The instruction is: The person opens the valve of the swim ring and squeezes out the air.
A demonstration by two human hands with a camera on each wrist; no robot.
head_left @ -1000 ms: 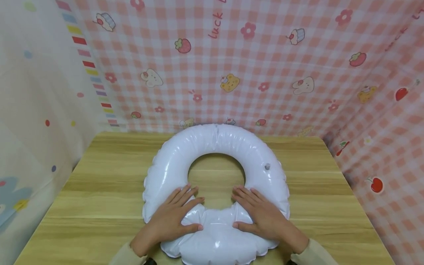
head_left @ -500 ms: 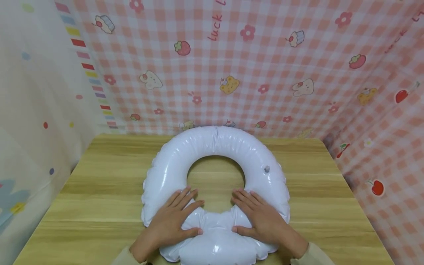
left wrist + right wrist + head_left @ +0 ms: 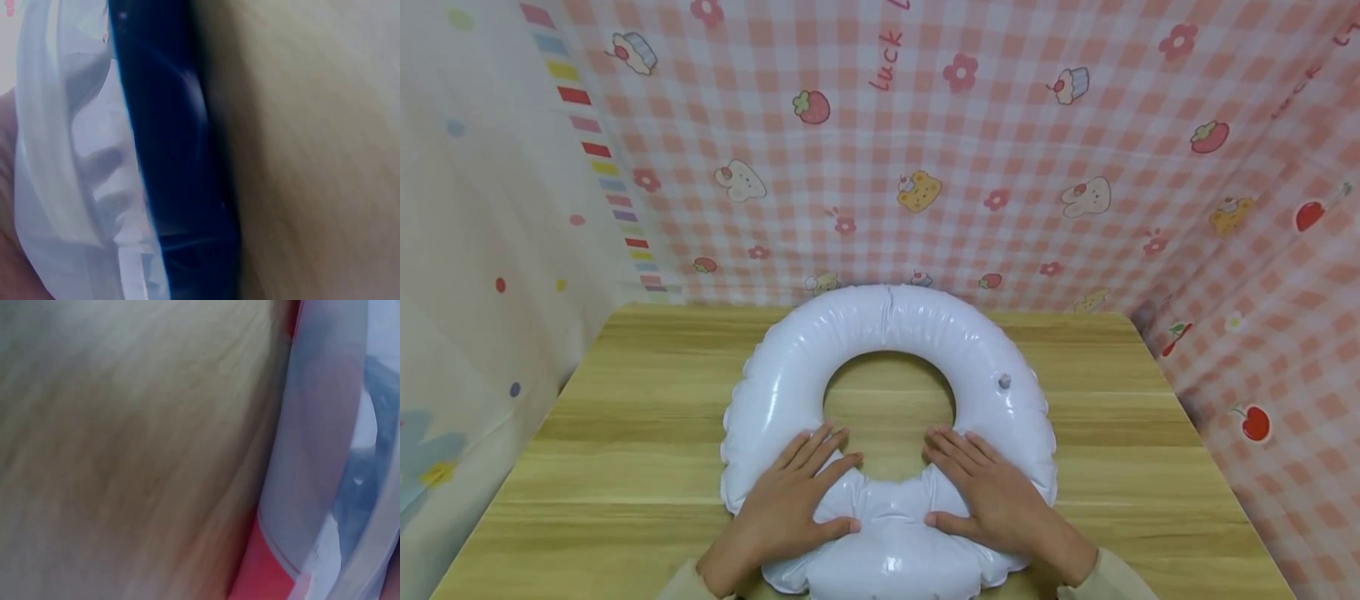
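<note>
A white inflatable swim ring (image 3: 891,321) lies flat in the middle of the table in the head view, its small valve (image 3: 1004,382) on the upper right. My left hand (image 3: 786,500) rests on the ring's lower left, fingers straight and spread, tips at the inner hole. On the lower right my right hand (image 3: 992,496) lies the same way, with its thumb pointing inward. Up close in the left wrist view, the ring's edge (image 3: 50,156) shows white with a dark blue band. White and red parts of the ring (image 3: 312,444) appear in the right wrist view.
The wood-grain table (image 3: 625,433) reaches out on both sides of the ring. A pink checked cloth (image 3: 850,150) hangs behind it and on the right. On the left hangs a pale dotted cloth (image 3: 475,250).
The whole head view has shifted very slightly, with the ring and hands a little lower. Both hands keep their places on the swim ring.
</note>
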